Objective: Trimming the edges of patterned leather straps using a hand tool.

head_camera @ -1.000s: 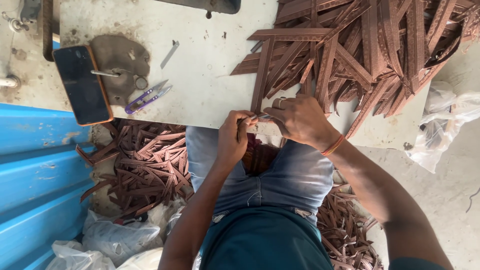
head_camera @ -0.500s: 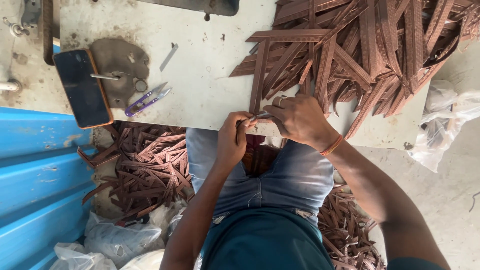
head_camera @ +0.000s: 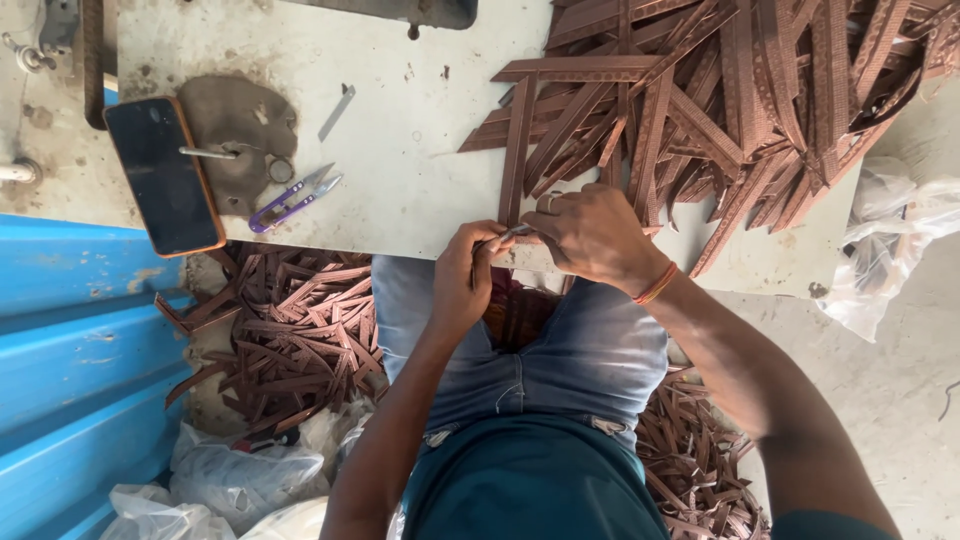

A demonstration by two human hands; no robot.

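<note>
Nearest to me I see the lap in blue jeans (head_camera: 560, 350) and a teal shirt, with both forearms reaching up to the bench (head_camera: 400, 170) edge. My left hand (head_camera: 462, 280) sits at that edge with its fingers (head_camera: 482, 248) curled and pressed onto the near end of a thin brown strip (head_camera: 512, 233). My right hand (head_camera: 592, 238) lies just beside it, fingers folded down over the same strip, an orange band on the wrist. The strip runs between the two hands, right at the bench's near edge; both sets of fingers pinch it, though I cannot tell how much of it is hidden beneath the right palm. A longer brown strip (head_camera: 517, 150) stands upright on the bench just above the hands.

On the floor to the left of the knees lies a heap of brown strips (head_camera: 290, 330), and more of them spread to the right of the legs. Clear plastic bags (head_camera: 230, 480) lie below the left heap, beside a blue corrugated sheet (head_camera: 70, 350).

Farther up on the bench, a purple-handled thread snip (head_camera: 292, 198) rests left of the hands, well apart from them. A dark phone (head_camera: 165, 175) hangs over the bench's left edge, near a grey stained patch. At the far right a large pile of brown strips (head_camera: 740, 100) covers the bench, reaching down to the right hand.
</note>
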